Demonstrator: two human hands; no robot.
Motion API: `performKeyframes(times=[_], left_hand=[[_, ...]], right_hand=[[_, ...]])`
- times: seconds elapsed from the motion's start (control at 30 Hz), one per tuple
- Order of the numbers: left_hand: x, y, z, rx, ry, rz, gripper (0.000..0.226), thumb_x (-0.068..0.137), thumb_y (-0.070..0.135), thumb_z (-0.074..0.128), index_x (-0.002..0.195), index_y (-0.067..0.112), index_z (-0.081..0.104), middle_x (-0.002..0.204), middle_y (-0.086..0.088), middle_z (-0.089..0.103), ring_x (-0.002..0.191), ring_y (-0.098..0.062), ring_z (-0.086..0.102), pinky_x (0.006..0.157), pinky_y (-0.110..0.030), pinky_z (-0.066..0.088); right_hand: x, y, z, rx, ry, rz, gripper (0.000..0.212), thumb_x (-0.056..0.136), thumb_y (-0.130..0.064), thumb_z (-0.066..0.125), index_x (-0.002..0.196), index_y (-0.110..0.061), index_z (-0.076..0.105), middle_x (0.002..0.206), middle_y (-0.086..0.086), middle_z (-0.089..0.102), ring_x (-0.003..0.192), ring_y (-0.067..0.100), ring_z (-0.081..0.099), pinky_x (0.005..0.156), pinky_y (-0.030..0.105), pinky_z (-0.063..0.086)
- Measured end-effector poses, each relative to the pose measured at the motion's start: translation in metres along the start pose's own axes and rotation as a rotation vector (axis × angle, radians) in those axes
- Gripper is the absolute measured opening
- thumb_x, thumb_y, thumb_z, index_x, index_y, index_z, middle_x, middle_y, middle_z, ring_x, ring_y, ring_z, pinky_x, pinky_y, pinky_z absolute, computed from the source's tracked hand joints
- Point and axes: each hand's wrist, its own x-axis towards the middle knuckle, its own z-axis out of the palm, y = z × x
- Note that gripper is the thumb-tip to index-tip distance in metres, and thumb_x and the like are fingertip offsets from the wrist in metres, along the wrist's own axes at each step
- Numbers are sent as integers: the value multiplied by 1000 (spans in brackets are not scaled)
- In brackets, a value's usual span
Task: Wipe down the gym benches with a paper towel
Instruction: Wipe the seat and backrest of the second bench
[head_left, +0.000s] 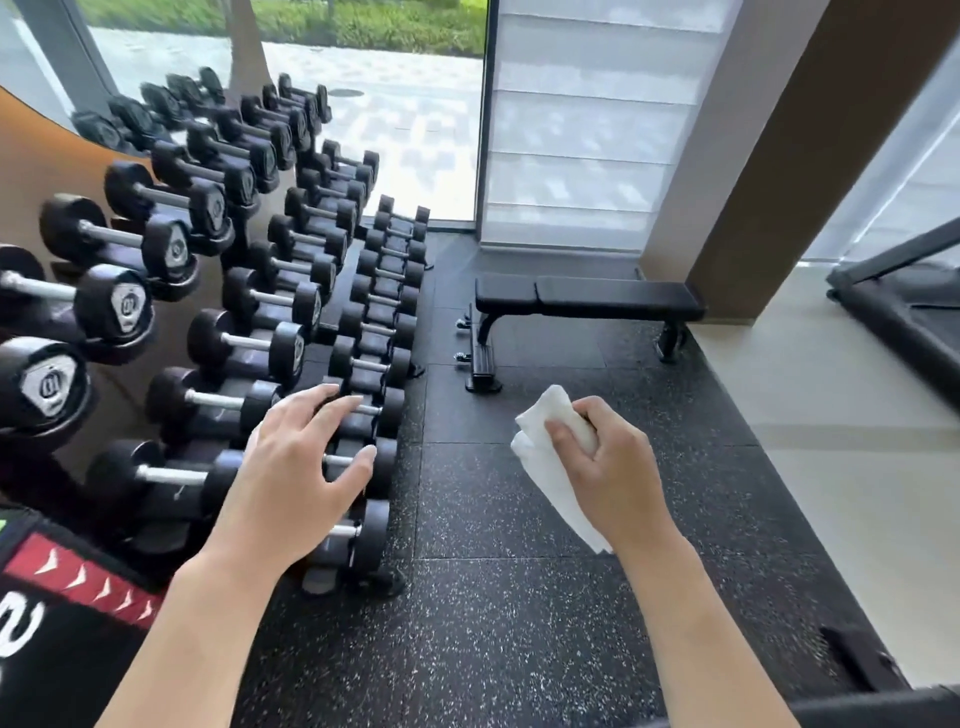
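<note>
A black flat gym bench (589, 299) stands on the dark rubber floor ahead, across the far end of the mat near a brown pillar. My right hand (605, 462) grips a crumpled white paper towel (550, 467), held in the air well short of the bench. My left hand (298, 462) hovers with fingers spread and relaxed in front of the lowest dumbbells, holding nothing.
A three-tier rack of black dumbbells (270, 291) runs along the left side. A brown pillar (779, 156) and a treadmill (898, 306) stand at the right. Speckled rubber floor (493, 597) lies between me and the bench. A black object's edge (878, 706) shows at bottom right.
</note>
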Motion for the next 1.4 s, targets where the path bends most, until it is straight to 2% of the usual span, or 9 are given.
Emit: performKeyframes(times=[0.2,0.47,0.8,0.87,0.97,1.1,1.23,1.4], left_hand=[[17,-10,5,-60,-34,-7,56,95,32,72,148,22,57,155,4,49,149,-17,34,123,-46,30],[78,-1,45,-108,-71,64,55,95,30,72,148,23,58,155,3,50,148,-17,35,125,-46,30],[187,46,84,-22,-37,151,50,98,36,66,146,22,59,153,2,51,147,-19,37,124,-46,30],[207,57,87,3,-22,167,52,96,39,62,145,21,60,152,1,52,146,-21,39,124,-48,32],[231,73,98,46,-29,187,52,97,34,69,147,21,59,154,0,51,149,-24,37,125,-53,31],[265,92,116,60,-29,206,58,91,43,57,144,18,62,152,-3,53,147,-28,40,124,-55,31],[305,93,139,70,-59,210,60,91,45,55,144,17,61,153,-4,52,148,-28,39,124,-55,31],[361,79,169,33,-76,235,60,91,47,52,144,19,61,152,-2,53,146,-28,41,123,-54,32]], right_hand=[[9,-8,0,-47,26,23,18,100,-44,60,90,-30,56,74,-12,61,73,8,57,61,25,40],[35,40,-7,-75,89,120,18,100,-42,61,88,-30,55,73,-12,60,71,8,57,61,30,45],[141,104,-34,-16,202,120,19,101,-47,60,90,-33,55,74,-14,61,71,4,58,63,31,42],[157,112,-39,-3,208,121,21,101,-48,59,89,-31,55,74,-13,62,71,5,58,63,32,44],[176,125,-44,14,222,131,20,101,-46,60,90,-30,56,75,-12,62,71,5,58,66,35,48],[199,148,-47,6,247,160,18,101,-44,61,89,-31,55,75,-14,61,73,3,58,64,32,42],[226,169,-39,-9,243,188,19,100,-46,60,89,-33,53,74,-15,60,75,3,58,62,26,39],[277,188,-23,-34,224,209,17,100,-45,61,91,-32,56,77,-14,63,74,4,59,66,33,47]])
